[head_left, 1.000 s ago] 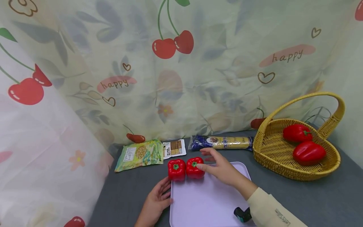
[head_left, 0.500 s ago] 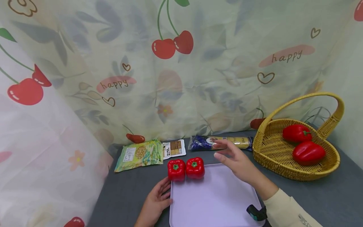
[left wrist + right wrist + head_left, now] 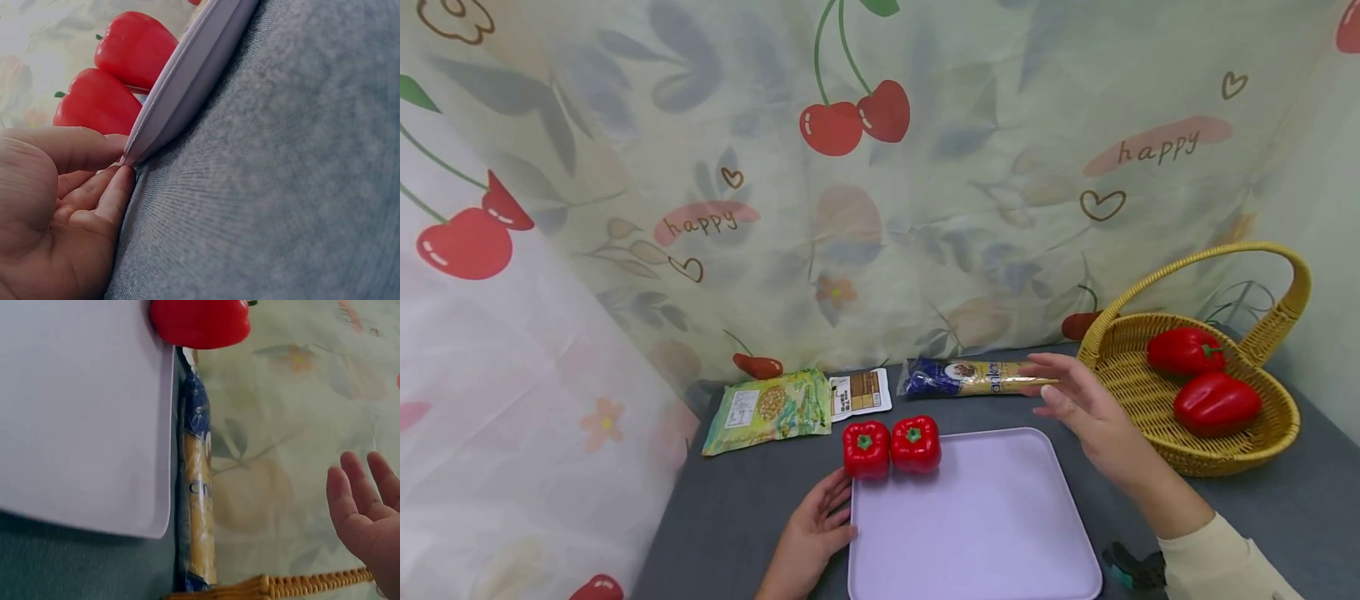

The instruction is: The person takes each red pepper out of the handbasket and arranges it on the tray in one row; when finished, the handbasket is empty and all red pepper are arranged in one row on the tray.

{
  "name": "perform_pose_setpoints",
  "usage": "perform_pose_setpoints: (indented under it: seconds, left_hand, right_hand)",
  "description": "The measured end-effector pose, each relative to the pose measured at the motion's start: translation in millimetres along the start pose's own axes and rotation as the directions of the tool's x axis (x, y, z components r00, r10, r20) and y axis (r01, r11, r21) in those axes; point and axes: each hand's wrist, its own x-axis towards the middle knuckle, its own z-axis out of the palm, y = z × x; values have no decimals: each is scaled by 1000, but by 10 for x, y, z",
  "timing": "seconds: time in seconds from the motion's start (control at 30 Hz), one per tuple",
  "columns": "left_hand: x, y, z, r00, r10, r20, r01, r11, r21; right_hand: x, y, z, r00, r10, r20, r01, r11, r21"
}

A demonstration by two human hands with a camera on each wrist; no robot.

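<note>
My left hand (image 3: 811, 529) holds the left edge of a lilac tray (image 3: 973, 517). In the left wrist view, thumb and fingertips (image 3: 119, 147) pinch its rim. Two red bell peppers (image 3: 867, 450) with green stems stand side by side at the tray's far left corner. My right hand (image 3: 1093, 417) hangs in the air with nothing in it, its fingers loosely spread, between the tray and a yellow wicker basket (image 3: 1120, 442). Two more red bell peppers (image 3: 1217, 406) lie inside the basket. The right hand overlaps the basket's left rim in the head view.
Along the back lie a green and yellow food bag (image 3: 771, 410), a small brown and white packet (image 3: 861, 393) and a long pack of spaghetti (image 3: 973, 377). A patterned curtain (image 3: 865, 275) hangs behind the dark grey tabletop (image 3: 737, 508). The basket's tall handle (image 3: 1195, 265) arches upward.
My right hand has moved away from the peppers on the tray, rightward to beside the basket. The left hand and all the peppers stay where they were.
</note>
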Motion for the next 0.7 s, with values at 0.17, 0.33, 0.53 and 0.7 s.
perform_pose_setpoints:
  seconds: [0.17,0.33,0.53,0.7]
  left_hand:
    - [-9,-2,9,1000,13,1,-13,1000,-10]
    - [-9,4,14,1000,14,1,-14,1000,0]
    - [-5,5,8,1000,1,-6,-1,1000,9]
    - [-4,-9,3,1000,29,1,-29,1000,0]
  right_hand:
    - [-110,-19,-199,1000,-6,19,5,999,46]
    - [-215,-24,-409,999,-28,39,23,992,124]
    - [-323,-35,-634,999,-48,-8,49,985,166]
    - [-409,-53,-808,998,-12,-57,21,987,161]
